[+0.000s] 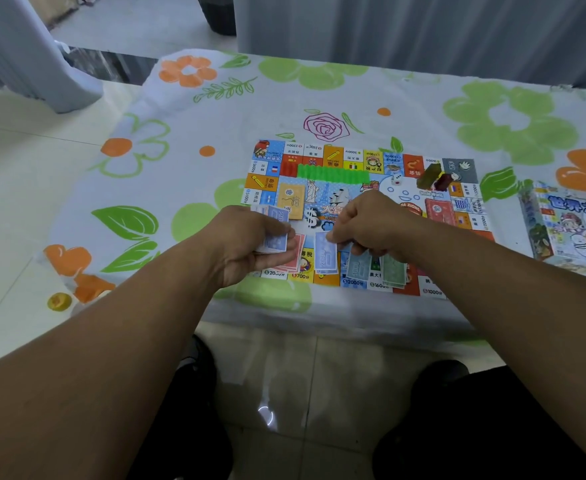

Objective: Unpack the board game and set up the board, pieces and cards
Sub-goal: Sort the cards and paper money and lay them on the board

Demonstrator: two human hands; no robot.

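The board (333,157) is out and lying flat on the flowered tablecloth (319,91), so that part looks done. Along its far side sits a row of green houses (333,174), with a white die (396,180) just to the right and a small cluster of dark playing pieces (435,176) near the far right corner. 2 card decks are on the board as well: a yellow card deck (291,200) on the left and a red card deck (438,211) on the right.

The work in hand is the paper money. The left hand (250,244) grips a stack of blue notes (274,233), fingers curled round it over the near left part of the board. The right hand (371,223) pinches a single blue note (326,252) by its upper end, and the note lies along the board's near edge. Beside it are red notes (296,254) to the left, then teal notes (359,268) and green notes (393,271) to the right, partly under the right hand's fingers. That makes 4 colours being sorted into a row.

The game box (572,230) rests well apart on the right of the table. Whether it is empty cannot be told from here.

By the look of it the set-up is well advanced. What seems left is dealing out the notes in the left hand and perhaps spreading the clustered pieces.
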